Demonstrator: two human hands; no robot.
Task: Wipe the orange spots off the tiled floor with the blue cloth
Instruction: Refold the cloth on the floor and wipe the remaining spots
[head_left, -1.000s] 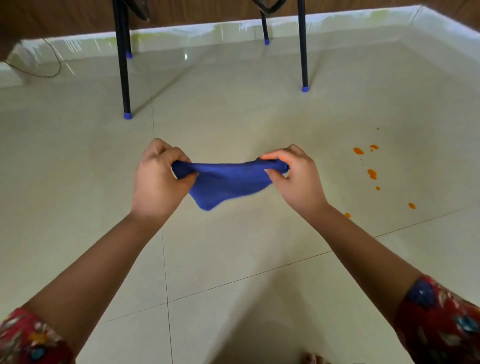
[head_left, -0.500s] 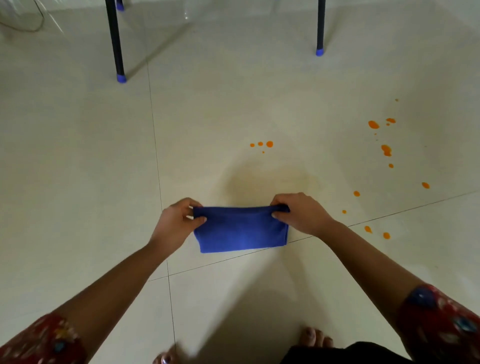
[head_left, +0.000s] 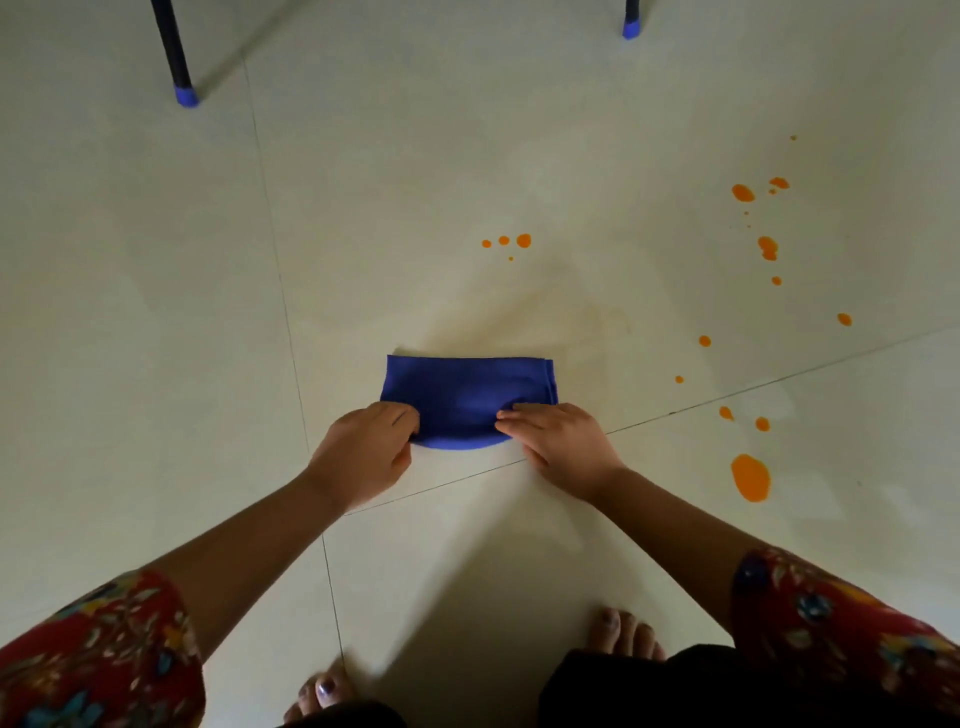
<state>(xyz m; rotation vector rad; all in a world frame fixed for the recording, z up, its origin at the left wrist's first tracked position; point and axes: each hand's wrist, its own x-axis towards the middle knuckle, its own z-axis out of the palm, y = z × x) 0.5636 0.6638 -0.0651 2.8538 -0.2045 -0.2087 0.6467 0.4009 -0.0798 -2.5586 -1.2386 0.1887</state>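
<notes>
Matt blue cloth (head_left: 467, 395) lies on smooth, faintly glossy cream floor tiles (head_left: 519, 130).

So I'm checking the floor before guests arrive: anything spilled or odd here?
Yes. Orange spots dot the tiled floor right of the folded blue cloth, with a small cluster beyond it. A faint yellowish smear also shows just past the cloth.

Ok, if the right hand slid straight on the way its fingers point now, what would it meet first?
The right hand points leftward across the near edge of the blue cloth, which its fingers already touch. Going straight on, it would probably meet the left hand gripping the opposite near corner.
</notes>
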